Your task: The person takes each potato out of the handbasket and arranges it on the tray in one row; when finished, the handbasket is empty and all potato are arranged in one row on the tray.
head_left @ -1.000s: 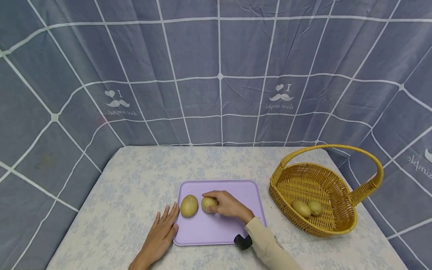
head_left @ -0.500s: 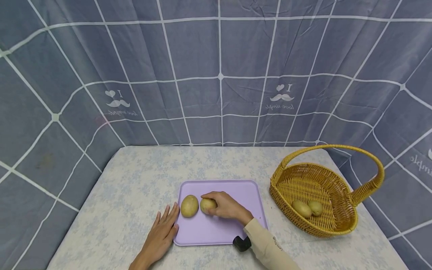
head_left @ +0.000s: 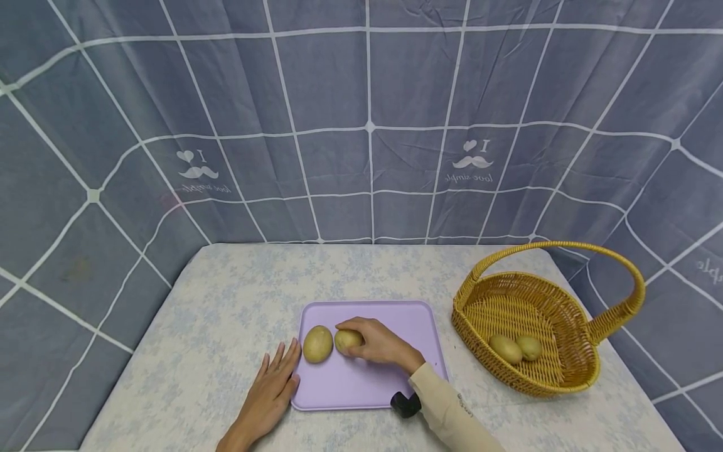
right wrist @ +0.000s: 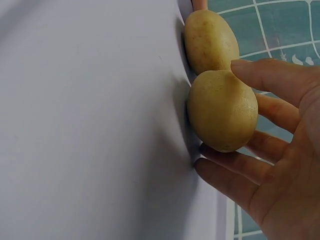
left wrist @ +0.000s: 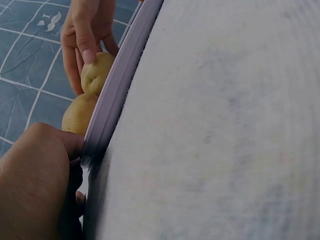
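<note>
My right hand (head_left: pixel 380 341) grips a small yellow-brown potato (head_left: pixel 348 341) on the lilac tray (head_left: pixel 361 392), its fingers and thumb curled round it. In the right wrist view this potato (right wrist: pixel 223 111) stands close against a larger potato (right wrist: pixel 211 41); the thumb lies near where they meet. Left of it in the head view is that larger potato (head_left: pixel 318 344), near the tray's left rim. My left hand (head_left: pixel 270 392) lies with fingers extended along that rim. From the left wrist, my left thumb (left wrist: pixel 72 142) appears against the tray's edge (left wrist: pixel 107 97).
A yellow wicker basket (head_left: pixel 469 351) with a tall handle (head_left: pixel 556 245) stands to the right, with two potatoes (head_left: pixel 505 349) inside. A patterned cloth (head_left: pixel 226 295) covers the table. A grey checked curtain (head_left: pixel 407 163) hangs behind and at both sides.
My right hand has shifted slightly left with the potato, bringing it closer to the larger one. My left hand has stayed at the tray's rim.
</note>
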The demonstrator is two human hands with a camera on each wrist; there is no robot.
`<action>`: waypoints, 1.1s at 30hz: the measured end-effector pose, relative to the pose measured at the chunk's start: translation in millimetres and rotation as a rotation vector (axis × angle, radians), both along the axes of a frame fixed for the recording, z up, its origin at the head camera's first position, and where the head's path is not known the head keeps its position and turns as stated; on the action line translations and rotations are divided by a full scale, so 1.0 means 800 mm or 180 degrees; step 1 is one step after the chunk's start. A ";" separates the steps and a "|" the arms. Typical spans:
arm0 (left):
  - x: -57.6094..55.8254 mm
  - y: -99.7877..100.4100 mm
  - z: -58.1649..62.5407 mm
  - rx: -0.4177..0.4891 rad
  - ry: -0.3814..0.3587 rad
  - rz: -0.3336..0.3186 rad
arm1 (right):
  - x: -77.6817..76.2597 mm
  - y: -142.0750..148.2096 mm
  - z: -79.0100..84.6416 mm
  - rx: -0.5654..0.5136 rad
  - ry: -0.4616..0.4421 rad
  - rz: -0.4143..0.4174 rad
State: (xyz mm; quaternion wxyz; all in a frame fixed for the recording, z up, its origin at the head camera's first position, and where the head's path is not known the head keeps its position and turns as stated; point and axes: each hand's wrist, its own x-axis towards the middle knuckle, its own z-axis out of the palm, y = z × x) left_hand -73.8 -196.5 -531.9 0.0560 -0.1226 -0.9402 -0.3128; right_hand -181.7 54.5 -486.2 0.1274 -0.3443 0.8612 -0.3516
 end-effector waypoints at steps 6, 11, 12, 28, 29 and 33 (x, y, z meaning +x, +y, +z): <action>-0.002 0.001 -0.002 -0.0011 0.0018 -0.0002 | -0.002 0.001 0.001 -0.0004 0.0003 0.0005; -0.003 0.002 -0.005 -0.0036 0.0070 0.0001 | -0.003 0.003 0.003 -0.0020 0.0025 0.0007; -0.003 0.002 -0.005 -0.0040 0.0075 0.0002 | -0.003 0.005 0.003 -0.0048 0.0025 0.0004; -0.004 0.000 -0.006 0.0013 -0.0132 -0.0002 | 0.003 0.107 0.071 -0.1033 -0.0082 -0.0547; -0.004 0.000 -0.007 0.0009 -0.0105 -0.0003 | 0.005 0.117 0.076 -0.1095 -0.0093 -0.0603; -0.002 0.002 -0.007 -0.0024 0.0062 -0.0004 | 0.018 0.159 0.093 -0.1283 -0.0034 -0.0772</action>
